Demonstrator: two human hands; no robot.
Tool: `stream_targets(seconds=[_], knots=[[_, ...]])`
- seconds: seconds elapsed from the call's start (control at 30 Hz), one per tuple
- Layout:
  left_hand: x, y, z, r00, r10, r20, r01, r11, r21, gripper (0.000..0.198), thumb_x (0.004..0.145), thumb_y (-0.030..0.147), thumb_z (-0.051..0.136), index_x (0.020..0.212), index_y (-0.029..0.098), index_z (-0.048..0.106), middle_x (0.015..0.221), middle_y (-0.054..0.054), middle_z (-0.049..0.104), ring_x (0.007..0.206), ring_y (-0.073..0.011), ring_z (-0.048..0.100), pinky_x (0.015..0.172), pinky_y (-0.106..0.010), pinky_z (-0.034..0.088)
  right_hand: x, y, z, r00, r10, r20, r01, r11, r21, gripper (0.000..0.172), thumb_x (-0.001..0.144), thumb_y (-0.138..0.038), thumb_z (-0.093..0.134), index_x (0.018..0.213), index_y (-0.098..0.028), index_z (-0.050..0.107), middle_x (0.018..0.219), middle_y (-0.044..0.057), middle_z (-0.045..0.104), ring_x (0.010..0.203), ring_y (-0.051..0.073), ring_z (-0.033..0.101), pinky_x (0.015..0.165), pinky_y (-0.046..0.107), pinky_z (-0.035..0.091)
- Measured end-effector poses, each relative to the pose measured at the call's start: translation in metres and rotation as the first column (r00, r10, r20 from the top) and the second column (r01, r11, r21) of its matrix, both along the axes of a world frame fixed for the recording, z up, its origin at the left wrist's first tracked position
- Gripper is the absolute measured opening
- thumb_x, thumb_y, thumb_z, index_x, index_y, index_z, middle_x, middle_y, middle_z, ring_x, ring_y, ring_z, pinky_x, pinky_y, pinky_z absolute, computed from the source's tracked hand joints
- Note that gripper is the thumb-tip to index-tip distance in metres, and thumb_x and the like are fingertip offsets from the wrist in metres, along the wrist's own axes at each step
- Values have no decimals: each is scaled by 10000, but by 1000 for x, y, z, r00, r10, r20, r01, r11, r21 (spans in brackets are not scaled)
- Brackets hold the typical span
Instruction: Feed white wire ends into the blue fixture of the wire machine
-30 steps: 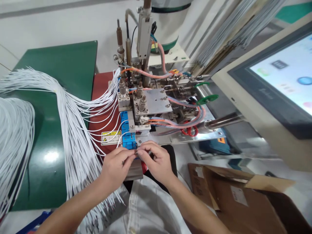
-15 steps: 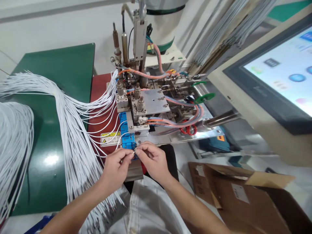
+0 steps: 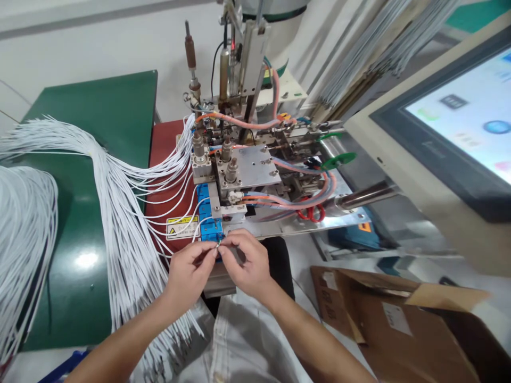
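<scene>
My left hand [image 3: 189, 274] is closed, with thumb and forefinger pinched together at the front end of the blue fixture blocks [image 3: 209, 227]. Opposite it, my right hand [image 3: 248, 266] pinches the same spot, fingertips nearly meeting the left ones. Between them shows a tiny cable end [image 3: 218, 245] with thin wires, mostly hidden by the fingers. White cables [image 3: 159, 215] run from a large bundle on the left into the blue blocks and the metal machine [image 3: 251, 165] behind them.
A green mat [image 3: 80, 298] on the left bears the cable bundle and a second white coil [image 3: 24, 234]. A touchscreen [image 3: 459, 122] juts in at the right, above an open cardboard box [image 3: 399, 330]. A yellow warning label [image 3: 182, 227] sits on the red surface.
The machine's upright head has shifted right, and its copper-coloured rod stands higher. My hands stay pinched at nearly the same place, with small finger movements. The view has shifted slightly.
</scene>
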State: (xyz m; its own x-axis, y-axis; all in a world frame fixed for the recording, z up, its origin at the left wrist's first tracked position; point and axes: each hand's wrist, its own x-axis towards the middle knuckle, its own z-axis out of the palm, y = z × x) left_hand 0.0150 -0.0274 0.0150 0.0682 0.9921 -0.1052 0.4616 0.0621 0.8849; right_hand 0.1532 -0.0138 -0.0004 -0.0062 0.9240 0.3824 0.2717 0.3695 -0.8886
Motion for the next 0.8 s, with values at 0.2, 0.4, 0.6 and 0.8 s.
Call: stream_targets(seconds=[0.2,0.4,0.6,0.8], knots=[[-10,8,19,930,-315,-192,317,948,-18,188,797,173,500,774,199,684,709,4,661,647,-113,579,622,-210,438,26,16,15,890,410,200,-373,906,-199,111,716,-106,535,641,-187,547,625,-9,539,586,117,494,553,231,402],[-6,2,6,988,-96,-123,96,995,-10,146,797,221,510,772,161,641,664,-9,629,568,-105,547,554,-205,432,9,4,6,989,135,-55,-145,955,-259,171,772,-172,524,601,-177,529,609,-2,528,576,120,487,550,240,398],[-1,-2,-11,993,76,92,-69,995,-76,184,775,257,551,896,144,632,670,-7,612,529,-90,535,536,-198,449,-3,-6,-7,977,23,-210,-92,940,-328,153,757,-192,556,606,-174,572,607,6,560,589,130,506,588,266,418],[1,-1,-4,987,24,159,-4,992,-129,335,767,205,548,1099,171,584,605,43,534,534,-70,504,536,-169,417,5,0,-8,956,20,-293,-142,906,-399,65,724,-191,586,663,-176,602,664,14,579,605,130,526,574,260,426]])
